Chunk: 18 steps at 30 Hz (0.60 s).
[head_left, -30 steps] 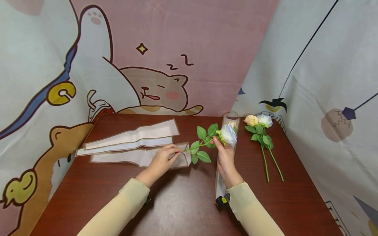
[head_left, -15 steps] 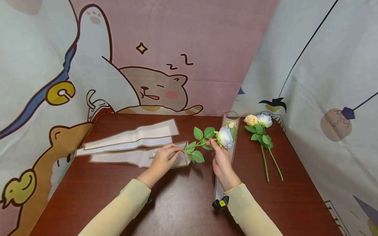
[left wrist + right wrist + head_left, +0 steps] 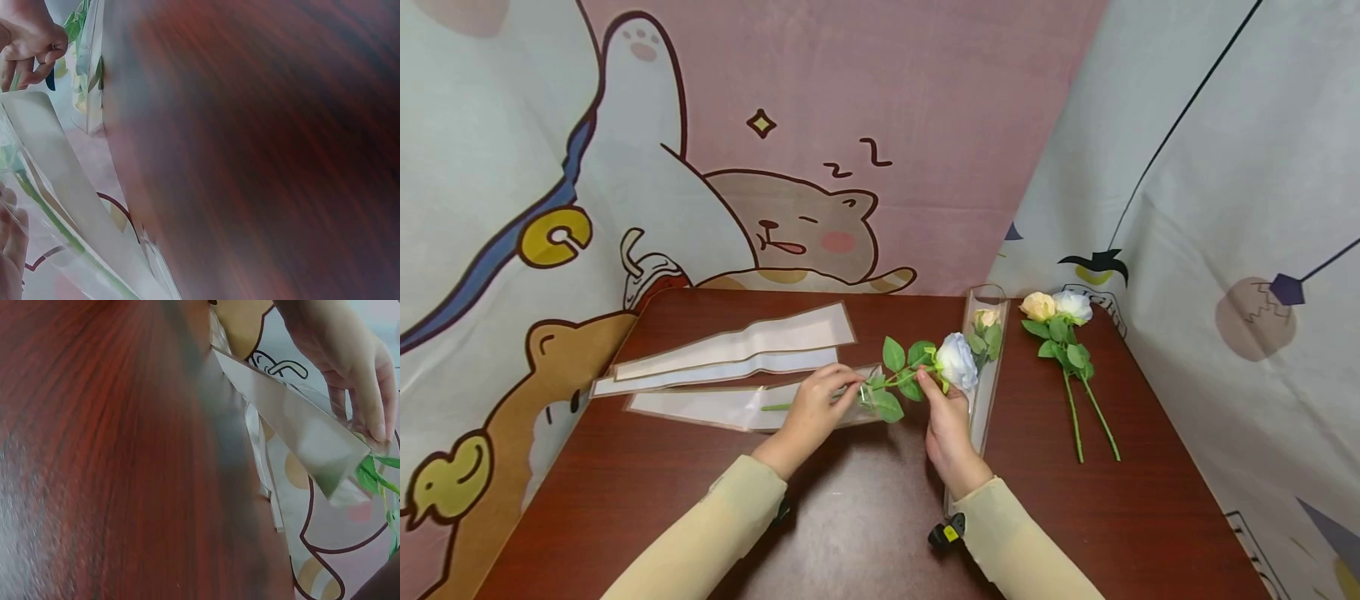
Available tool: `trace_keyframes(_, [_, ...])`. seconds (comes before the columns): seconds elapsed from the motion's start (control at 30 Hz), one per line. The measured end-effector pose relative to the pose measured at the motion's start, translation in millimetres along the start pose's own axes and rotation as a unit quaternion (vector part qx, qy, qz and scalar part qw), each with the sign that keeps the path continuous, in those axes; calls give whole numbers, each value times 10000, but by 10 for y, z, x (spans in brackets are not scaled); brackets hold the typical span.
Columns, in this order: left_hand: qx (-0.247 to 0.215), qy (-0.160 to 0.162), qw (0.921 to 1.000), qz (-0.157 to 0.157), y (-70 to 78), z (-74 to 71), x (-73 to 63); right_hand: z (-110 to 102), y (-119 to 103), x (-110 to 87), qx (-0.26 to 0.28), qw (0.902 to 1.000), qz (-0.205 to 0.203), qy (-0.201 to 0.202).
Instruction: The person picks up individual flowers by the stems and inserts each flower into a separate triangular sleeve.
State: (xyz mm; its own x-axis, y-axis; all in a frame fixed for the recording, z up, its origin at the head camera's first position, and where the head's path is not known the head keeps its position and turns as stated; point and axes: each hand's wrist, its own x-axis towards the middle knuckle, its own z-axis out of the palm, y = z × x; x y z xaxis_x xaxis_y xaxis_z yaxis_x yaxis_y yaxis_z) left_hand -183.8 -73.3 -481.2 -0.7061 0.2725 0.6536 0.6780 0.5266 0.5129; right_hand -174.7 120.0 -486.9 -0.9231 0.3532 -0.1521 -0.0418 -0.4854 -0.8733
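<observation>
A pale blue-white artificial rose lies slantwise between the hands, its stem and lower leaves inside a clear-fronted flower sleeve. My right hand pinches the stem just under the bloom. At the sleeve's mouth, my left hand pinches the film edge between thumb and fingers. The left wrist view shows the green stem running down within the sleeve. In the right wrist view the left hand holds up the sleeve's end, beside green leaves. Bloom and upper leaves stay outside.
Two more flat sleeves lie behind the left hand. Right of the rose, a long clear sleeve holds a cream rose. A peach rose and a white-blue rose lie at the right on the brown table.
My right hand has moved left with the rose, and the stem has slid deeper into the sleeve, lower leaves now within its mouth. The left hand has stayed nearly in place.
</observation>
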Motion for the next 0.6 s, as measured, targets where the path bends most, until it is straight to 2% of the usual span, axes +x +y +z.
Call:
trace_keyframes(0.37, [-72,28,9998,157,31,34,35,58,122,-65,9,9999,-91,54])
trace_keyframes(0.6, [-120,20,9999,61,15,14,54,61,176,-95,82,9998,-10,176])
